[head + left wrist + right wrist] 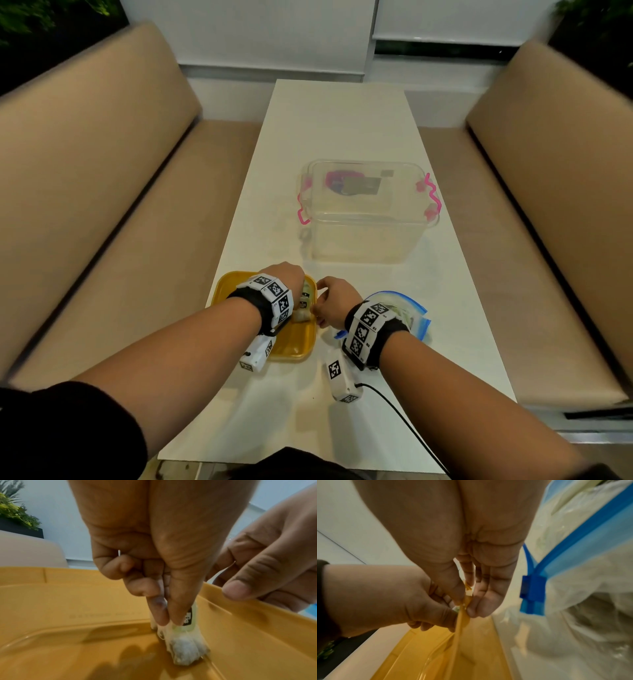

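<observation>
Left grip [154,540] is clamped on tea bags [187,647]: thumb and forefinger pinch the tops, other fingers curled in. The bags are white, soft, crinkled paper w/ dark leaf showing through. A black label w/ white print sits on one, too blurred to read. They hang upright inside the tray [68,595], lower ends at its floor, just beside the 3 o'clock wall, towards the 1 o'clock corner.

The tray is glossy amber-yellow plastic, see-through, a rounded rectangle w/ a raised rim. A faint embossed line runs along its far wall, not legible.

Right grip [479,534] is closed on the tray's rim at 3 o'clock, thumb inside, fingertips outside.

Zip bag [573,574] lies at 3 o'clock of the tray, near it: thin crinkly clear film, blue zip strip, blocky blue slider [532,589], pale stuff inside.

Box [370,219] stands at 1 o'clock, well apart: clear hard plastic, rounded corners, pink wavy latches at both ends. Something pink and a dark card show through it, no text readable.

Both wrists wear black bands [274,298] w/ white blocks of b/w square codes. The desk [335,137] is long, white and smooth.
</observation>
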